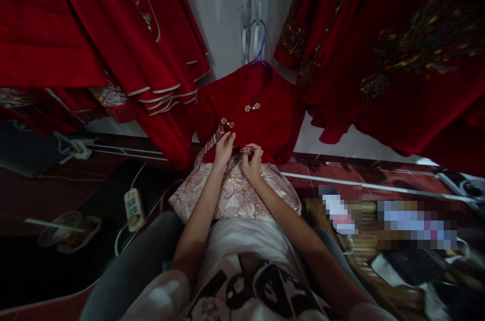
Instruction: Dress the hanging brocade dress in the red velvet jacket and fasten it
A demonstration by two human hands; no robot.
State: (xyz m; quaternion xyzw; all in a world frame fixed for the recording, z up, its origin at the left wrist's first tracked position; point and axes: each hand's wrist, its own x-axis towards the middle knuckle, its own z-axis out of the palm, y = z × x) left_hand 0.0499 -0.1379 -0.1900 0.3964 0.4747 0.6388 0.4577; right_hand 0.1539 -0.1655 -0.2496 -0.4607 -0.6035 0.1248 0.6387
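A red jacket point(273, 129) hangs in front of me from a blue hanger point(259, 41), with its lower part over my lap. Beaded flower clasps point(252, 108) dot its front. My left hand point(224, 148) has its fingers closed at the jacket's front, just below another clasp and a string of sparkling beads point(215, 138). The fingers of my right hand point(252, 163) pinch the jacket's lower edge by a low beaded clasp point(244, 150). Exactly what lies between the fingertips is too small to see. Under both forearms lies pale pink floral cloth point(200, 184).
Red garments point(151, 58) hang at left, and more embroidered red ones point(417, 48) at right. A power strip point(134, 210) and clear plastic containers point(68, 230) are at my left. A wooden surface point(364, 260) at right holds blurred-out items and a dark flat object point(417, 265).
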